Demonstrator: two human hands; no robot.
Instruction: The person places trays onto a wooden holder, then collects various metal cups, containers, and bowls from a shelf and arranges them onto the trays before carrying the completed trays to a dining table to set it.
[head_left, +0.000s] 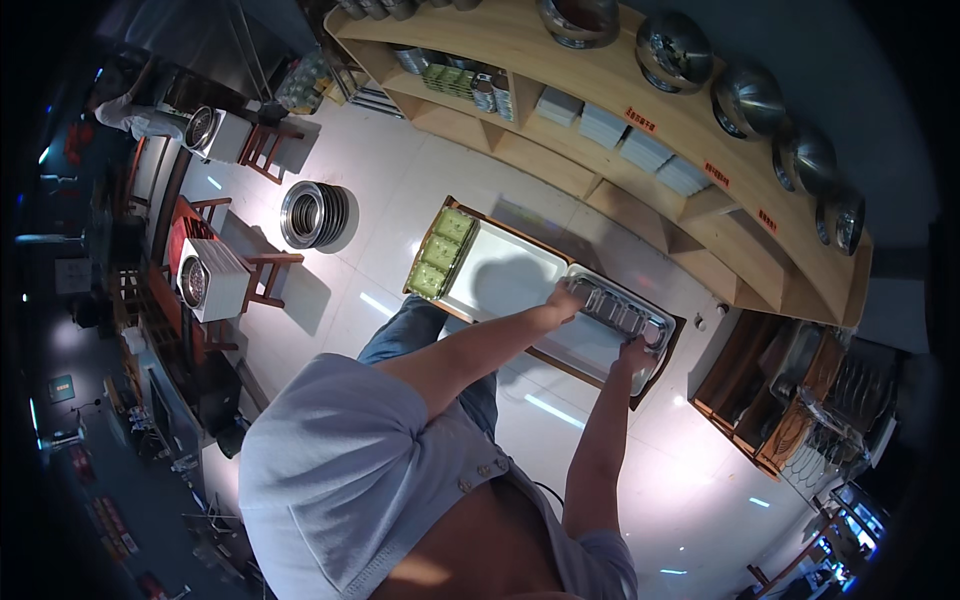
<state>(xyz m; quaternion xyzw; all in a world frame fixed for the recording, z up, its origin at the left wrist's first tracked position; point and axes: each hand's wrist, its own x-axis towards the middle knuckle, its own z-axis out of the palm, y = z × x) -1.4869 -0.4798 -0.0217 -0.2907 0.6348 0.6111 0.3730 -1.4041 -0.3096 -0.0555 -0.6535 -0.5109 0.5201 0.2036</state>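
Note:
Both arms reach forward over a long, wood-edged stand that bears two white trays side by side. My left hand (566, 301) grips the near-left end of a row of clear and metallic cups or containers (615, 307). The opposite end of that row is in my right hand (637, 356). The row lies along the far side of the right white tray (577, 341). Stacked green dishes (442, 253) fill the left end of the left white tray (510, 274), whose middle holds a round shadow.
A curved wooden shelf unit (600, 172) holds metal bowls (675, 52) on top and white stacks (602, 126) within. Ring-shaped metal pieces (315, 215) are stacked on the floor. Stools with white stacks (225, 281) stand left; a wooden rack (750, 390) stands right. Another person (131, 118) is far left.

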